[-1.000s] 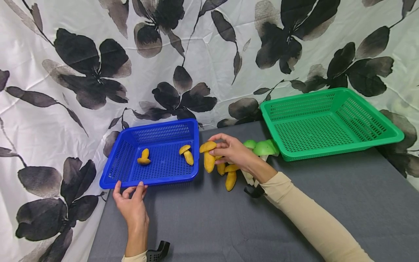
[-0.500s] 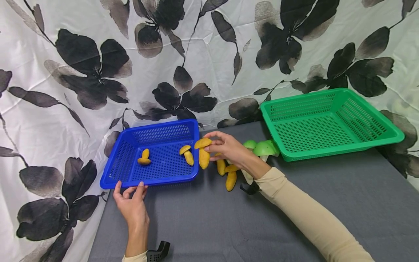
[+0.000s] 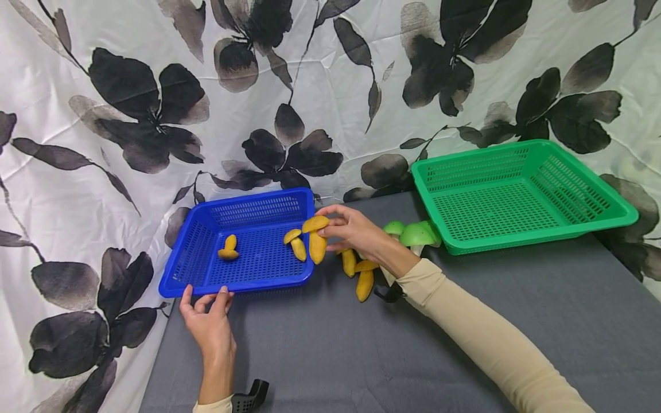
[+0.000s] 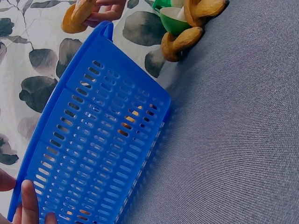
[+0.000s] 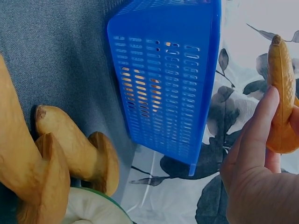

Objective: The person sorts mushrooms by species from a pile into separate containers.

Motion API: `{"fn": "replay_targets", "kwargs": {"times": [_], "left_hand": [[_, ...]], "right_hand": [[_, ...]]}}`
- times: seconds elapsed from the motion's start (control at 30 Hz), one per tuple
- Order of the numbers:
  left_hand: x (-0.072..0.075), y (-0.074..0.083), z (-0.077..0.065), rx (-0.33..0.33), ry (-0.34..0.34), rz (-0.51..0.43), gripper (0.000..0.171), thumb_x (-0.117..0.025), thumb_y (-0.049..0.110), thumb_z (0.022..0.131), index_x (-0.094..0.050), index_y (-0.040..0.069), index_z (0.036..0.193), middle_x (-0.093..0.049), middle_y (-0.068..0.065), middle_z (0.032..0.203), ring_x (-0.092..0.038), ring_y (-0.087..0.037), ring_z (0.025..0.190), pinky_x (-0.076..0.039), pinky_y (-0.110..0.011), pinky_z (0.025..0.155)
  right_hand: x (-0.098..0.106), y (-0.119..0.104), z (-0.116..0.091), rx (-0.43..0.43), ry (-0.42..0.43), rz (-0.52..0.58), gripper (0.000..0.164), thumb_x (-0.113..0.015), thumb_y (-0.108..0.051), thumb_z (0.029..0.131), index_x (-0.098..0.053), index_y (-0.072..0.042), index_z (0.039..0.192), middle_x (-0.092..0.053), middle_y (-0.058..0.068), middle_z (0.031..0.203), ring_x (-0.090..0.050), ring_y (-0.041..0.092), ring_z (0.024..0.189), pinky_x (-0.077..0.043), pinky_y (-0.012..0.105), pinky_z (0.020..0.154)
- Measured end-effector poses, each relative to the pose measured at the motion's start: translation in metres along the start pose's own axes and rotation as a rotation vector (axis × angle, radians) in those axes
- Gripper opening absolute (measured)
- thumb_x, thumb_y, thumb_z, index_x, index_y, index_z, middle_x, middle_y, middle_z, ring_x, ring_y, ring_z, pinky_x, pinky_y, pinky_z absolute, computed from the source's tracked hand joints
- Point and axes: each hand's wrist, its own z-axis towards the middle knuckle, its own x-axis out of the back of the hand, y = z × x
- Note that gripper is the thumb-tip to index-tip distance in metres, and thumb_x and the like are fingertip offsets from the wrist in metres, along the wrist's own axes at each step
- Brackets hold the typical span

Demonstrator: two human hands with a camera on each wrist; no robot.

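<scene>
My right hand (image 3: 356,232) pinches a yellow toy mushroom (image 3: 317,246) between thumb and fingers, held up at the right rim of the blue basket (image 3: 248,287). From the right wrist view, the stem of that mushroom (image 5: 280,88) points upward, above the basket's wall. My left hand (image 3: 209,327) holds the basket's near rim at its left part, with fingertips (image 4: 29,198) on the outer wall. Two yellow mushrooms lie inside: one on the left (image 3: 228,249) and one near the right wall (image 3: 296,245).
More yellow mushrooms (image 3: 364,284) lie on the grey cloth (image 3: 320,355) below my right hand, partly hidden by it. Green-capped mushrooms (image 3: 417,234) stand beside the green basket (image 3: 516,198) on the right. A floral curtain (image 3: 320,74) hangs behind.
My right hand has carried the yellow mushroom a little left and up, from beside the blue basket to its right rim. My left hand stays at the near rim.
</scene>
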Motion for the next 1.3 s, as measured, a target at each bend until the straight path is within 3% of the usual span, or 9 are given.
{"fn": "replay_targets", "kwargs": {"times": [0.33, 0.73, 1.3], "left_hand": [[0.000, -0.001, 0.000, -0.004, -0.001, 0.016, 0.081, -0.073, 0.010, 0.094, -0.023, 0.020, 0.157, -0.048, -0.010, 0.107, -0.072, -0.018, 0.088, -0.060, -0.024, 0.085], [0.000, -0.001, 0.000, -0.001, -0.003, 0.006, 0.081, -0.073, 0.010, 0.094, -0.024, 0.021, 0.157, -0.048, -0.010, 0.106, -0.072, -0.017, 0.087, -0.060, -0.025, 0.085], [0.001, -0.004, -0.001, -0.004, -0.003, 0.003, 0.081, -0.073, 0.009, 0.094, -0.023, 0.020, 0.157, -0.048, -0.010, 0.107, -0.072, -0.017, 0.086, -0.060, -0.026, 0.086]], "right_hand": [[-0.003, 0.000, 0.009, -0.010, 0.014, 0.022, 0.042, -0.071, -0.010, 0.095, -0.056, -0.016, 0.135, -0.067, 0.011, 0.127, -0.068, 0.025, 0.109, -0.058, 0.051, 0.095], [-0.014, -0.002, 0.021, -0.015, 0.020, 0.012, 0.043, -0.072, -0.011, 0.095, -0.056, -0.014, 0.134, -0.066, 0.011, 0.127, -0.068, 0.024, 0.108, -0.062, 0.040, 0.085], [-0.027, -0.007, 0.038, -0.025, -0.007, 0.046, 0.042, -0.070, -0.006, 0.095, -0.055, -0.011, 0.135, -0.067, 0.012, 0.121, -0.067, 0.024, 0.107, -0.061, 0.041, 0.089]]}}
